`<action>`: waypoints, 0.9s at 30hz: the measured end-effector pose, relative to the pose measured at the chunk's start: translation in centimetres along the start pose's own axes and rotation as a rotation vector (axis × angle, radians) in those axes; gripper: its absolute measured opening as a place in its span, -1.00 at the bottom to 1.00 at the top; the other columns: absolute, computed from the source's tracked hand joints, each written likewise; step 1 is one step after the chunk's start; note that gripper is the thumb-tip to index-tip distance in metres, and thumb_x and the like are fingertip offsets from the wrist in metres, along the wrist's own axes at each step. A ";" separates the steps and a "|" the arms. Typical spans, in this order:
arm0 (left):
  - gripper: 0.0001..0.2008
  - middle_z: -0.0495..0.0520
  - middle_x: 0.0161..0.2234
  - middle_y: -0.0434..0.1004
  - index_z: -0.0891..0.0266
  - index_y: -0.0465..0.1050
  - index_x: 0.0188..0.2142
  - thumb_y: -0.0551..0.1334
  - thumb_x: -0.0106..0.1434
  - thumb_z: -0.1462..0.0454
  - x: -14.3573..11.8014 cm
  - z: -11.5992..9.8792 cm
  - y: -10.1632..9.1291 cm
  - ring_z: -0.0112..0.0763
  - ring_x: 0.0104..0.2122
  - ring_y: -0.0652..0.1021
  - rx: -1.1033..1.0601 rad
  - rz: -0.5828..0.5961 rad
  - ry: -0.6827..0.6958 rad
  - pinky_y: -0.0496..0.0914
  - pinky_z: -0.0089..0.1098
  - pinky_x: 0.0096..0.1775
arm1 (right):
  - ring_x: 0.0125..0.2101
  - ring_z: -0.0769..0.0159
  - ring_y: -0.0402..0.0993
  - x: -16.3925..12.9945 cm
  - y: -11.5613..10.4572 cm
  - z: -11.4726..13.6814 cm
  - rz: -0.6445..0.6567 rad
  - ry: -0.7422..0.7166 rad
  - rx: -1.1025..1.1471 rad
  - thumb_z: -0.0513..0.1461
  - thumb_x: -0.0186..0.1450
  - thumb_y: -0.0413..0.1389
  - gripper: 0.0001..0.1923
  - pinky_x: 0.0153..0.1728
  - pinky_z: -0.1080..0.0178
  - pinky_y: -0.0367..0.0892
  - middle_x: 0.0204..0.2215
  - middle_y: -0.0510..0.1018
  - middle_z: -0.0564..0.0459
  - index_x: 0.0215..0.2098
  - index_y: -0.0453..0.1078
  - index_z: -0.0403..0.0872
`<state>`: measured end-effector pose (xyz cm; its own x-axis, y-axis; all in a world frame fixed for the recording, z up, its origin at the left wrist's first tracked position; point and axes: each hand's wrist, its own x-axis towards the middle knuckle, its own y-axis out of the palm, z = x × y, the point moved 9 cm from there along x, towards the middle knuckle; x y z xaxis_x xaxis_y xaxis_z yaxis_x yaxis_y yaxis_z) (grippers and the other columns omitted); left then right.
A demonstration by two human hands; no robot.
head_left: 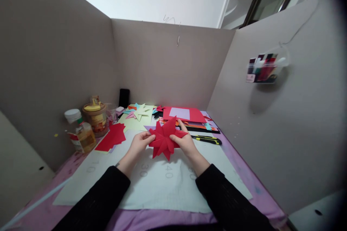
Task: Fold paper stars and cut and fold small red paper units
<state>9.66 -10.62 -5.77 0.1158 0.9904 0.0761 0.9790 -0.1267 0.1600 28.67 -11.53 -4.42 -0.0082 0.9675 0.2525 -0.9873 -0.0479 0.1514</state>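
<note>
A red folded paper star [164, 140] with many pointed petals is held up over the white sheet, between my two hands. My left hand [141, 143] pinches its left side, thumb on top. On the right side, my right hand [185, 142] grips it with the thumb in front and a finger stretched up behind. Part of a purple paper point [148, 127] shows behind the star. Close to my right hand lies a yellow-and-black utility knife [208, 139]. Red paper sheets [112, 137] lie to the left of my left hand.
At the left stand a bottle of amber liquid [85, 135] and a lidded jar [96, 117]. Several paper stars [139, 112] and stacked coloured sheets [199, 114] lie at the back. A black phone [124, 97] leans there. Grey panels [173, 65] enclose the table.
</note>
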 end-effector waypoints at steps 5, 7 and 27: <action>-0.71 0.00 -0.58 0.51 0.29 0.40 -0.55 0.41 -0.09 0.13 0.1 0.4 0.3 -0.40 -0.55 0.46 -0.006 0.035 0.001 0.27 -0.42 -0.43 | -0.18 0.19 0.52 -0.2 0.6 0.2 0.031 0.004 -0.005 -0.24 0.05 0.27 -0.03 -0.12 0.13 0.41 -0.12 0.57 0.00 0.32 -0.10 0.02; -0.70 0.00 -0.58 0.50 0.29 0.41 -0.55 0.40 -0.09 0.12 0.1 0.4 0.3 -0.40 -0.55 0.46 -0.003 0.041 0.006 0.27 -0.42 -0.43 | -0.20 0.19 0.53 -0.3 0.7 0.3 0.038 0.006 0.009 -0.23 0.04 0.28 -0.02 -0.13 0.12 0.42 -0.15 0.58 0.01 0.32 -0.11 0.02; -0.67 0.19 -0.40 0.63 0.35 0.54 -0.38 0.44 -0.09 0.16 0.2 1.4 0.5 -0.20 -0.38 0.59 -0.019 0.129 -0.084 0.40 -0.30 -0.26 | -0.43 0.31 0.49 -1.3 1.3 1.7 0.044 -0.009 -0.166 -0.28 0.08 0.21 0.06 -0.32 0.21 0.42 -0.40 0.58 0.15 0.35 -0.37 0.07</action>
<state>10.39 -10.40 -7.00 0.2544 0.9670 0.0146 0.9519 -0.2530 0.1729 27.66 -13.25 -2.91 -0.0511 0.9631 0.2644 -0.9987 -0.0474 -0.0202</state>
